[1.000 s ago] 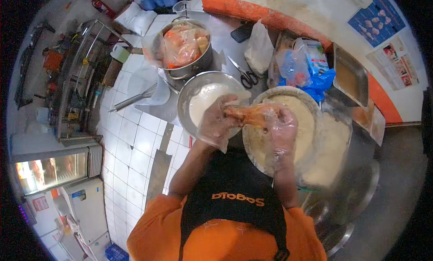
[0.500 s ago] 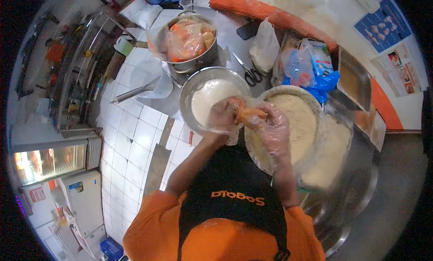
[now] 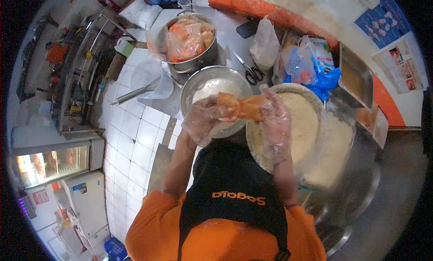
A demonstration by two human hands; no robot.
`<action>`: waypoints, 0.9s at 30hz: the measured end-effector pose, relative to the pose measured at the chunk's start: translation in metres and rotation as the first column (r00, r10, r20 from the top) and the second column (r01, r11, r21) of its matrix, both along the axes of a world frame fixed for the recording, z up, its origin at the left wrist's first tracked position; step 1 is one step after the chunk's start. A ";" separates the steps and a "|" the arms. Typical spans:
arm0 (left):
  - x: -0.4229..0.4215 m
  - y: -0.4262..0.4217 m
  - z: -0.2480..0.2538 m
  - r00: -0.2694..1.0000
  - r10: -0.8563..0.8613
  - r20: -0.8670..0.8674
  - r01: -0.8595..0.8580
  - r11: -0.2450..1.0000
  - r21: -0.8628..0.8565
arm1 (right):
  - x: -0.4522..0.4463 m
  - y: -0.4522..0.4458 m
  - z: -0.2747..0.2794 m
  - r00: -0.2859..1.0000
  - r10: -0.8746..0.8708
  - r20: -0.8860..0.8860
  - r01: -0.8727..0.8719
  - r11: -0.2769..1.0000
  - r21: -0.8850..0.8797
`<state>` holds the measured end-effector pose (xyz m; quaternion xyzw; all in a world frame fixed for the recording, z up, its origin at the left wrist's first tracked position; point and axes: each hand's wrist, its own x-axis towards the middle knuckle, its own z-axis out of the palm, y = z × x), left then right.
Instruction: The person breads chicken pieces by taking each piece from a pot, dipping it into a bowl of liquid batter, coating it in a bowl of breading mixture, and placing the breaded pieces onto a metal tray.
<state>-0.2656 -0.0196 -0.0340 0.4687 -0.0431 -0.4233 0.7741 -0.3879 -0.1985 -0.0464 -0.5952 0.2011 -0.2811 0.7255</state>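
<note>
A piece of raw orange-tinted meat (image 3: 248, 107) is stretched between my hands, above the gap between two bowls. My left hand (image 3: 205, 116), in a clear plastic glove, grips its left end over the edge of the metal bowl of white batter (image 3: 209, 88). Gloved likewise, my right hand (image 3: 275, 119) holds the other end, beside the wide tub of pale flour (image 3: 300, 121). Behind the batter bowl stands a metal pot (image 3: 194, 62) with more meat in a clear bag (image 3: 187, 40).
Black-handled scissors (image 3: 253, 75), a white bag (image 3: 264, 44) and a phone (image 3: 247, 29) lie behind the bowls. A whisk (image 3: 135, 93) rests at the left. Blue plastic (image 3: 327, 83) and a metal tray (image 3: 356, 80) are at the back right.
My hands have moved apart, and the meat between them now shows more stretched out. My left hand has shifted left, and my right hand's fingers now point further up.
</note>
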 end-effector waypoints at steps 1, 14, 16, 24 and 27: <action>0.004 0.002 0.001 1.000 -0.012 0.000 0.012 0.999 0.029 | 0.002 -0.001 0.004 0.995 0.057 -0.080 -0.056 0.998 0.018; 0.062 0.016 -0.103 0.067 -0.800 0.597 -0.193 0.576 0.794 | -0.051 -0.038 0.005 0.908 -0.085 -0.411 0.112 0.993 0.043; 0.051 0.023 -0.131 -0.051 -0.755 0.653 -0.159 0.652 0.742 | -0.059 -0.040 0.006 0.907 -0.109 -0.407 0.124 0.992 0.010; 0.083 0.026 -0.098 0.493 -0.573 0.654 -0.030 0.741 0.671 | -0.081 -0.083 -0.035 0.909 -0.261 -0.324 0.130 0.918 -0.374; 0.084 0.017 -0.102 0.146 -0.843 0.517 -0.330 0.451 0.829 | -0.059 -0.079 -0.014 0.584 -0.137 -0.800 -0.192 0.935 -0.300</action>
